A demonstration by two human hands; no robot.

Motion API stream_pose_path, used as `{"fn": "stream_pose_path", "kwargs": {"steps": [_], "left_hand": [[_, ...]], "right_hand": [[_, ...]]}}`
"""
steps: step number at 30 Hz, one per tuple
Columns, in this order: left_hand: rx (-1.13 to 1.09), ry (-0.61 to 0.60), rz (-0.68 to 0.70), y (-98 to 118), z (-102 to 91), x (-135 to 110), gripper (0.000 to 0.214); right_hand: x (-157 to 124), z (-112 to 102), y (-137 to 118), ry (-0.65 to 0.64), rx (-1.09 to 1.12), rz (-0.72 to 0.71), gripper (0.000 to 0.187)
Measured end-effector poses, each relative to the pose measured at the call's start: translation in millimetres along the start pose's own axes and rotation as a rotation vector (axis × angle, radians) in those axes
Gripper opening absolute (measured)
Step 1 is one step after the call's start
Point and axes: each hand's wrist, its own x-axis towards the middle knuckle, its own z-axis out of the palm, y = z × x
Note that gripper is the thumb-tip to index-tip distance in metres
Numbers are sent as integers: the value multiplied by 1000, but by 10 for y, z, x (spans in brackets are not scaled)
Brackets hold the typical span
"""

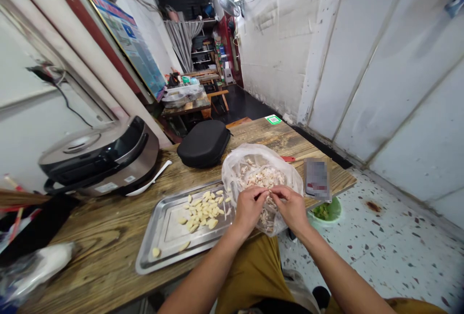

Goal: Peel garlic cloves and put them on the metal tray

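My left hand [250,207] and my right hand [290,204] meet above a clear plastic bag [235,164], thumbs and forefingers pinched together. Between the fingertips shows a small pale bit of a garlic clove [268,192], mostly hidden by the fingers. Inside the open bag lie unpeeled garlic cloves and papery skins [266,175]. To the left, a metal tray [159,224] holds a heap of peeled garlic cloves [206,211]. Two cloves lie apart near its front edge, and the bag's left side reaches the tray's right end.
A dark phone [317,178] and a red handle [288,158] lie right of the bag. Behind the tray are a black case [204,143], a white spoon [152,178] and a rice cooker [101,154]. A green basin [329,211] with greens sits below the table's right edge.
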Motion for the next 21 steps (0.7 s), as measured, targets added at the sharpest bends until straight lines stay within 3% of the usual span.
{"fn": "stream_pose_path", "kwargs": {"steps": [3, 8, 14, 21], "left_hand": [[40, -15, 20, 14, -12, -6, 17], [84, -23, 96, 21, -10, -17, 21], [151, -10, 179, -7, 18, -32, 20], [159, 61, 119, -44, 44, -17, 17]], "right_hand": [[2, 8, -16, 16, -94, -118, 12], [-5, 20, -14, 20, -139, -185, 14], [-17, 25, -23, 8, -155, -200, 17], [-21, 39, -43, 11, -66, -146, 17]]}}
